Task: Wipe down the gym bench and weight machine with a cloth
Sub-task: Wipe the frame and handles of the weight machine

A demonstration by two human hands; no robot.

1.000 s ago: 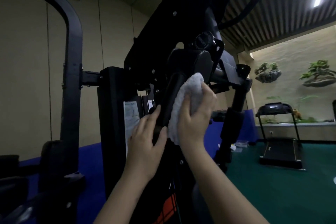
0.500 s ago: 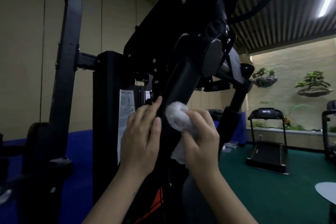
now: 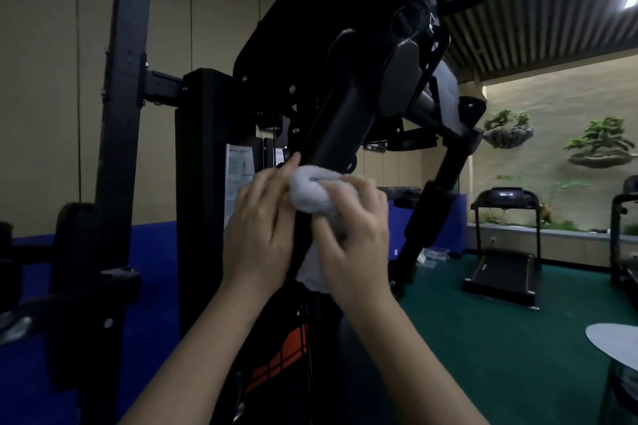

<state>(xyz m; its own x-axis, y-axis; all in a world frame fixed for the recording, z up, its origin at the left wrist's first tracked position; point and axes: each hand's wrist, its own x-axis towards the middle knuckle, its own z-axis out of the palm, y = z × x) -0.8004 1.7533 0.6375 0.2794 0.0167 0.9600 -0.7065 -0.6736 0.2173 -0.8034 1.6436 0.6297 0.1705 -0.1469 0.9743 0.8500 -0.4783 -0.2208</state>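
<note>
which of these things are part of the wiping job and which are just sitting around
Part of the job: cloth; right hand gripping it; left hand touching it; weight machine.
Just about: treadmill; wall plants.

Treadmill [image 3: 502, 254] stands right of and behind weight machine [image 3: 345, 121].

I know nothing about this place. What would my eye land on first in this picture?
Two bare hands meet at the centre: the right hand grips a bunched white cloth against a slanted black tube of the weight machine, while the left hand lies beside it, fingers touching the cloth. At far right a treadmill stands on the green floor, with small trees on wall ledges above it.
</note>
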